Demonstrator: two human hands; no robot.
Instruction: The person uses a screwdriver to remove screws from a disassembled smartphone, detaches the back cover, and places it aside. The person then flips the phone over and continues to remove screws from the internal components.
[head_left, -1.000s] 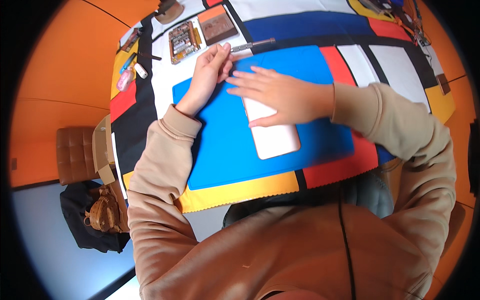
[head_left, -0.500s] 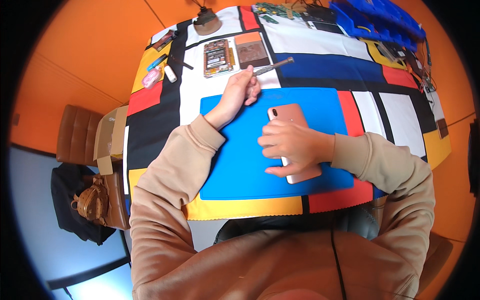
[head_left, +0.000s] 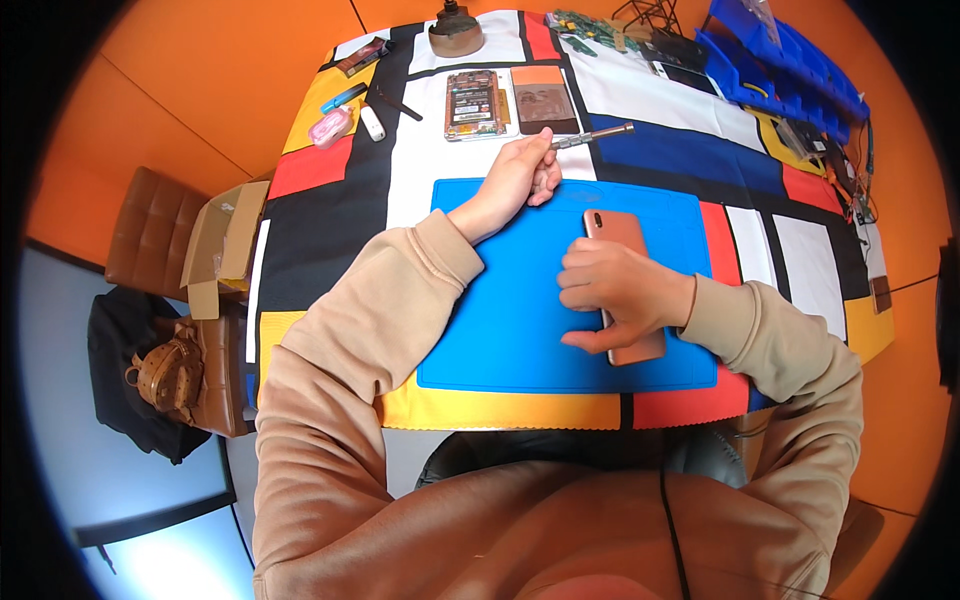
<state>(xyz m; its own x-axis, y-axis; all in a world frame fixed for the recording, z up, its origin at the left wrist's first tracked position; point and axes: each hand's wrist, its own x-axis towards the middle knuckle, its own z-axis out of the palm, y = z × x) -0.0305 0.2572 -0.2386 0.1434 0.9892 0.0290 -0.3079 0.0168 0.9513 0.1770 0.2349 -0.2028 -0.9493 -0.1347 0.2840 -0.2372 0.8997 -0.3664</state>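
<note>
A slim metal screwdriver-like tool (head_left: 600, 135) sticks out to the right from my left hand (head_left: 520, 180). My left fingers are closed round its near end, above the far edge of the blue mat (head_left: 500, 300). A rose-gold smartphone (head_left: 615, 228) lies back up on the mat, its camera at the far left corner. Over its middle is my right hand (head_left: 625, 290), fingers loosely curled past the phone's left edge and thumb held apart. Contact with the phone is hard to make out. Beyond my left hand lies an opened phone (head_left: 474, 105) with its inner parts showing.
Beside the opened phone lies a brown and orange panel (head_left: 540, 100). To the left are a pink case (head_left: 330, 127), a white stick-like item (head_left: 373, 123) and black tweezers (head_left: 398, 100). Blue bins (head_left: 780, 70) and green circuit boards (head_left: 590, 30) occupy the far side.
The whole view has shifted and turned slightly, so the table appears farther right. Both hands keep nearly the same pose, with the tool still in the left and the phone on the mat.
</note>
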